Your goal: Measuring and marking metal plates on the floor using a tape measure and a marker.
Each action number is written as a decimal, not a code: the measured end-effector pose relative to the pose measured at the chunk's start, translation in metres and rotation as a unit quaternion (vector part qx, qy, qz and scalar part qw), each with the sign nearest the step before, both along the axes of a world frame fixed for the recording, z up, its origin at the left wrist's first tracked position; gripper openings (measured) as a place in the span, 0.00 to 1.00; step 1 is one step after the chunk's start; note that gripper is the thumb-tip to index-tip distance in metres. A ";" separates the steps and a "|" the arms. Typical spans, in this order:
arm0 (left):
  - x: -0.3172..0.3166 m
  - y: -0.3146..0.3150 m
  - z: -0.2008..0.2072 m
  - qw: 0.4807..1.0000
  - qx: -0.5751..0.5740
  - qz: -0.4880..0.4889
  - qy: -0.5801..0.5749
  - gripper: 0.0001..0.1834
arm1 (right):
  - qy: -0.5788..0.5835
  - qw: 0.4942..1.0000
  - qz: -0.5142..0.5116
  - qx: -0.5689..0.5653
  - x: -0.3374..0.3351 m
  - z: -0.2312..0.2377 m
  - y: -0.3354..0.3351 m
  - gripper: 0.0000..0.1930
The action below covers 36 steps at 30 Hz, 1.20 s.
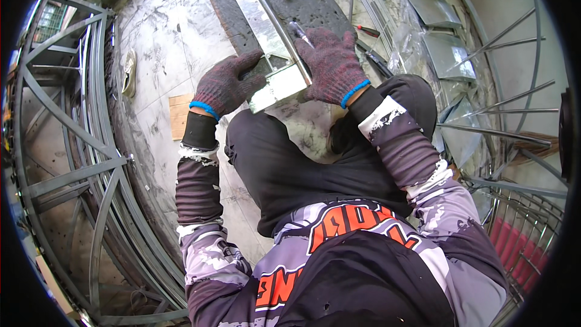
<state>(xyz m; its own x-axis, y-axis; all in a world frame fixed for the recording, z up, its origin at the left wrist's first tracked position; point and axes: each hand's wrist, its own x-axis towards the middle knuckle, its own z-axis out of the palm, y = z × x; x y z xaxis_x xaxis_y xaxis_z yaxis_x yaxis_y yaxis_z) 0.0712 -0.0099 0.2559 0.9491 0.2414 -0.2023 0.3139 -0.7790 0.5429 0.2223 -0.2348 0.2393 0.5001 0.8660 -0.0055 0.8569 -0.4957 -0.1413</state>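
Both my hands wear dark maroon-grey knit gloves with blue cuffs. My left hand (230,83) is closed on the left edge of a shiny flat metal plate (279,89) in front of my knees. A dark triangular gap shows just above this plate. Beyond it, a long bright metal strip (247,9) and a thin metal bar (266,7) run away from me. At the bar's near end, my right hand (333,63) rests against its right side. A slim, clear pen-like tool (301,34) sticks out between that hand's thumb and fingers; its tip is hard to make out.
The metal lies over a dark worn board (308,3). Steel frames and long bars (103,109) line the left side. On the right are wrapped metal sheets (449,54), rods (493,136) and a red-handled tool (368,31). A shoe (129,72) and cardboard (180,116) lie on the floor.
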 end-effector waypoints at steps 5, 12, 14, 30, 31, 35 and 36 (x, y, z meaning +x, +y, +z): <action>0.001 0.001 0.003 1.000 0.012 -0.012 0.015 0.34 | 0.021 1.000 -0.003 -0.009 0.001 0.007 0.000 0.59; 0.004 -0.004 0.010 1.000 -0.007 -0.011 0.017 0.34 | 0.021 1.000 -0.007 -0.016 0.002 0.006 0.000 0.59; 0.003 -0.004 0.012 1.000 -0.017 -0.009 0.024 0.34 | 0.027 0.999 -0.007 -0.021 0.002 0.007 0.002 0.59; 0.001 -0.005 0.010 1.000 0.007 -0.009 0.023 0.33 | 0.024 0.999 -0.013 -0.027 0.000 0.009 0.004 0.58; 0.001 -0.006 0.011 1.000 0.007 -0.008 0.023 0.33 | 0.010 1.000 -0.013 -0.021 -0.001 0.007 0.004 0.58; 0.001 -0.005 0.010 0.999 0.018 -0.012 0.025 0.33 | 0.028 0.999 -0.015 -0.018 0.000 0.010 0.005 0.57; 0.000 -0.005 0.010 1.000 0.018 -0.007 0.025 0.34 | 0.030 0.999 -0.015 -0.020 0.000 0.008 0.006 0.57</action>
